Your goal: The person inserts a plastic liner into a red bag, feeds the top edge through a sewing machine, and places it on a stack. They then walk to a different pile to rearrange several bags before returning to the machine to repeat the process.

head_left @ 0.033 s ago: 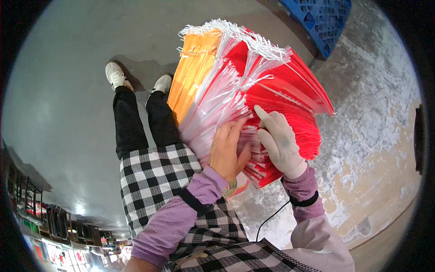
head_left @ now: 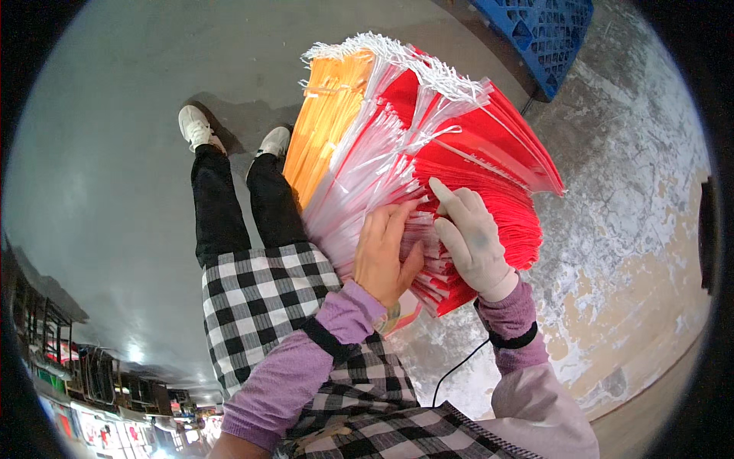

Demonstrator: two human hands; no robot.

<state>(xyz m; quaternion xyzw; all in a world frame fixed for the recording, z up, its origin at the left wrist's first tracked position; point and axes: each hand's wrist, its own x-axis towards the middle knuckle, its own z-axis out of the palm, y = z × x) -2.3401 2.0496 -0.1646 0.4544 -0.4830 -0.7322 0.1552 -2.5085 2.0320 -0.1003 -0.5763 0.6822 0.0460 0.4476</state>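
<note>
A large stack of red and clear plastic bags [head_left: 375,176] with white cord loops [head_left: 436,73] along its far edge stands fanned out before me. My left hand [head_left: 384,249], bare, rests on the clear plastic edges, fingers stretched and thumb apart. My right hand [head_left: 475,237], in a pale glove, lies over the red bags [head_left: 512,222] just to the right. Its index finger points away from me and its thumb is spread toward the left hand. Neither hand visibly grips a bag. A yellow-orange bundle [head_left: 327,115] makes up the stack's left end.
A blue plastic pallet [head_left: 543,38] stands at the far right, beyond the stack. My black-trousered legs and white shoes [head_left: 197,126] are to the left, beside a checked apron [head_left: 267,291]. A thin black cable [head_left: 459,366] hangs by my right wrist. Worn, stained floor [head_left: 612,206] extends rightward.
</note>
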